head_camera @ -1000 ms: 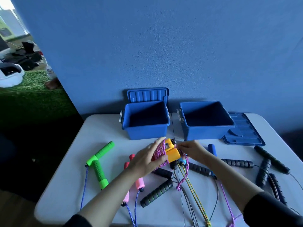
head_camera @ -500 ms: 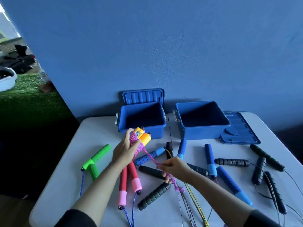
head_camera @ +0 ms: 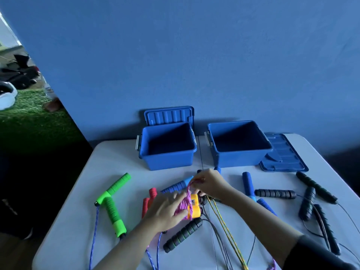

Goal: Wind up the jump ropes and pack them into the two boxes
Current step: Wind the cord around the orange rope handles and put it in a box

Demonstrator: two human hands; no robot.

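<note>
My left hand [head_camera: 165, 209] grips the yellow handles [head_camera: 194, 208] of a jump rope, with pink rope [head_camera: 182, 206] wound round them, low over the table's middle. My right hand [head_camera: 211, 185] pinches the pink rope's strand just above the bundle. Two open blue boxes, the left box [head_camera: 168, 158] and the right box [head_camera: 240, 157], stand behind my hands and hold nothing that I can see. Loose ropes lie around: green handles [head_camera: 113, 201], red handles [head_camera: 149, 199], blue handles [head_camera: 248, 184], black handles [head_camera: 274, 193].
One blue lid [head_camera: 169, 115] leans on the wall behind the left box; another lid [head_camera: 283, 154] lies flat right of the right box. Thin cords [head_camera: 224, 236] trail toward the white table's [head_camera: 81, 201] front edge. A black-and-green handle [head_camera: 182, 235] lies near my left wrist.
My left hand has come down and right with the yellow handles from in front of the left box. My right hand has risen from the table to the bundle's top, taking the pink strand along.
</note>
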